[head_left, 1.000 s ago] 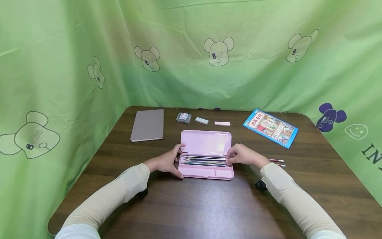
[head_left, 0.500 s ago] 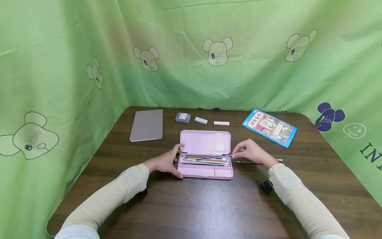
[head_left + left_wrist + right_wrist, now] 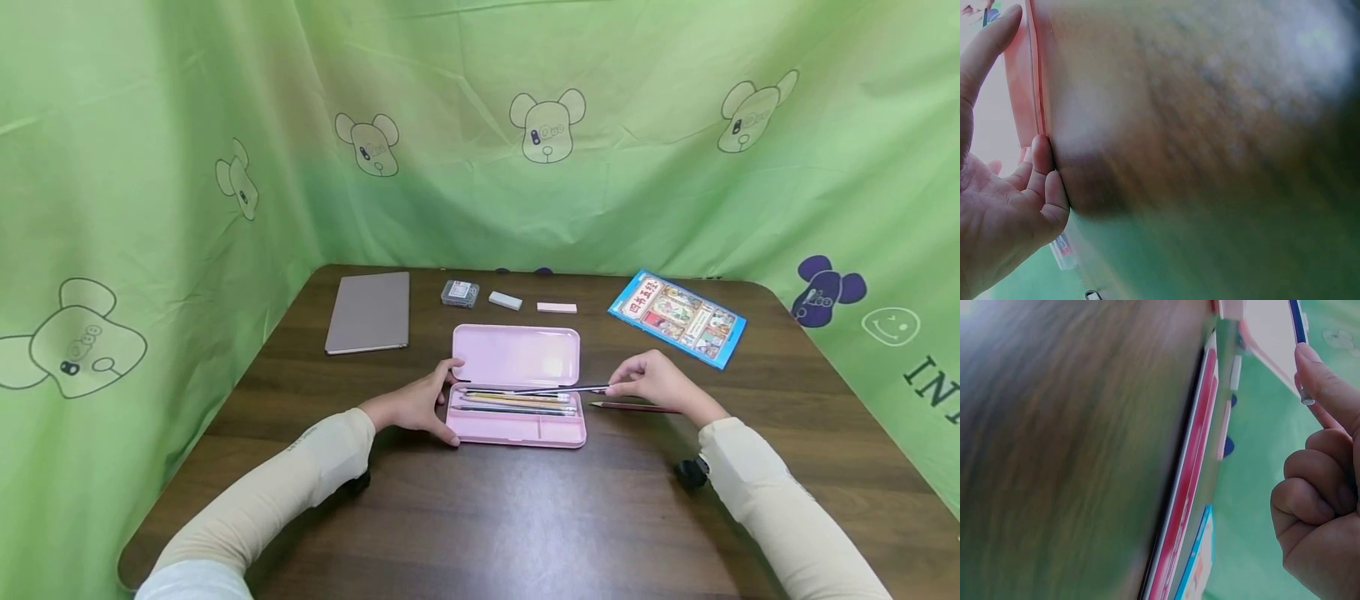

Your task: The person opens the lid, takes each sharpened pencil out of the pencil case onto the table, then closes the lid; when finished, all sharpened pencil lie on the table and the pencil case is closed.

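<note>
Pencil (image 3: 573, 389) pinched in right grip (image 3: 651, 380); left grip (image 3: 418, 405) holds pink case (image 3: 493, 428); red pencil (image 3: 632, 407) lies near, blue book (image 3: 678, 318) beyond.

- Right wrist (image 3: 701, 406) hides one end of the red pencil (image 3: 630, 407).
- Left hand (image 3: 417, 407) covers part of the pencil case (image 3: 495, 431).
- Dark pencil (image 3: 1298, 322) is cut off by the right wrist view's top edge.
- Surface (image 3: 1197, 112) is blurred in both wrist views.
- Small box (image 3: 460, 292) has contents too tiny to tell.

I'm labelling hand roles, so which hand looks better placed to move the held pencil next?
Probably the right hand: it pinches the dark pencil near one end, just right of the pink pencil case, while the left hand holds the case's left end.
</note>
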A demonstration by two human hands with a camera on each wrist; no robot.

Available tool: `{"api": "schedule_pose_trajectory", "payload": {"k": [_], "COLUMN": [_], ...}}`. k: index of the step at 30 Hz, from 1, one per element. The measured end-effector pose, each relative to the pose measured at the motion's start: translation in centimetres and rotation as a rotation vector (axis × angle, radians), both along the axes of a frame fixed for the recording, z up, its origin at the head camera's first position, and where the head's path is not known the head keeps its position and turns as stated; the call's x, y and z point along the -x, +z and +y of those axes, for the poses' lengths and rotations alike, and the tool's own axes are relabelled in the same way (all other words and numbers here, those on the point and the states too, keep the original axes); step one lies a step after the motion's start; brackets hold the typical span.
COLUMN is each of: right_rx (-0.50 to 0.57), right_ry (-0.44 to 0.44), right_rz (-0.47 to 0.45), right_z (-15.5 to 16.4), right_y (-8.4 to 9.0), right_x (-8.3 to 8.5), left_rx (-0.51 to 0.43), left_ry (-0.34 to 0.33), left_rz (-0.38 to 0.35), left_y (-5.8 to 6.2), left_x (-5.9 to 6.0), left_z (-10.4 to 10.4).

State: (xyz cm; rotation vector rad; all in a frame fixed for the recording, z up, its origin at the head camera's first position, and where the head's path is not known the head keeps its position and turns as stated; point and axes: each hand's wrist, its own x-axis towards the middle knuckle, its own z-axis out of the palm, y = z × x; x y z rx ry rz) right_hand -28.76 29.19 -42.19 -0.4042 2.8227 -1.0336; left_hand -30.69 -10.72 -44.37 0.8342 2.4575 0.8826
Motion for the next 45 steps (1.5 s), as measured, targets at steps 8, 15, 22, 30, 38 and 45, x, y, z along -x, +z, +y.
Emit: {"api": "schedule_pose_trajectory", "payload": {"k": [8, 15, 22, 30, 38, 45], "right_rx": [0.009, 0.003, -0.026, -0.049, -0.042, -0.079], "right_ry": [-0.034, -0.075, -0.104, -0.154, -0.134, -0.117], "right_rz": [0.005, 0.002, -0.028, -0.065, -0.002, -0.051], "right_z": [2.1, 4.3, 6.5, 9.0, 10.9, 11.5], "right_y": [-0.2, -0.2, 0.2, 0.2, -0.6, -0.9], "right_x": [-1.0, -2.0, -3.1, -4.3, -5.3, -5.2], "left_rx": [0.010, 0.009, 0.002, 0.012, 0.019, 0.019], "left_ry": [-0.001, 0.002, -0.001, 0.006, 0.010, 0.013], "left_rz": [0.010, 0.004, 0.003, 0.002, 0.001, -0.003], "left_y": [0.0, 0.0, -0.1, 0.0, 0.0, 0.1], "left_x": [-0.3, -0.3, -0.3, -0.2, -0.1, -0.1], "left_z": [-0.1, 0.0, 0.0, -0.1, 0.0, 0.1]}}
